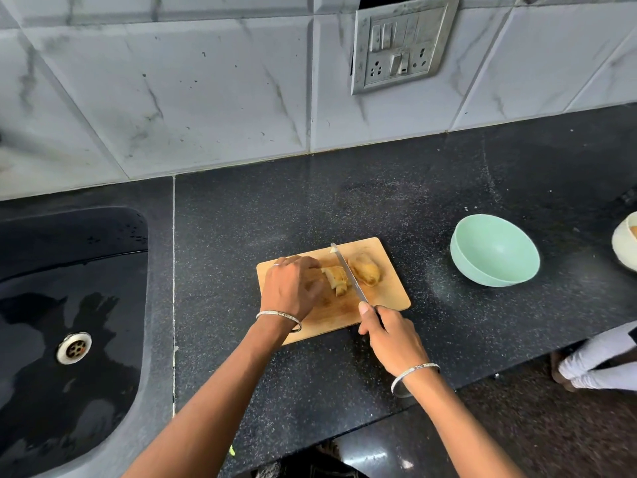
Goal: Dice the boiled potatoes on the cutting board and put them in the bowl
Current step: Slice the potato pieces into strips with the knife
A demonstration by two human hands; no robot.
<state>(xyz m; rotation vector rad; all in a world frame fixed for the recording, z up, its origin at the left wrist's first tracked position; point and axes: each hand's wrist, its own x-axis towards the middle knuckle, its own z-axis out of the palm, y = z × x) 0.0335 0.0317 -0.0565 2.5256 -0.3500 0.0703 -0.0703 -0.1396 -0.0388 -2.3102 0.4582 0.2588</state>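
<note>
On a black counter (344, 201), the right hand (389, 334) near the front edge grips the handle of a knife (348, 274). Its blade lies across a wooden cutting board (389, 294). The left hand (293, 288), fingers curled, holds a partly sliced potato (337, 280) left of the blade. A second potato piece (364, 273) lies just right of the blade. A mint-green bowl (494, 251) stands well apart, towards the counter's right end.
</note>
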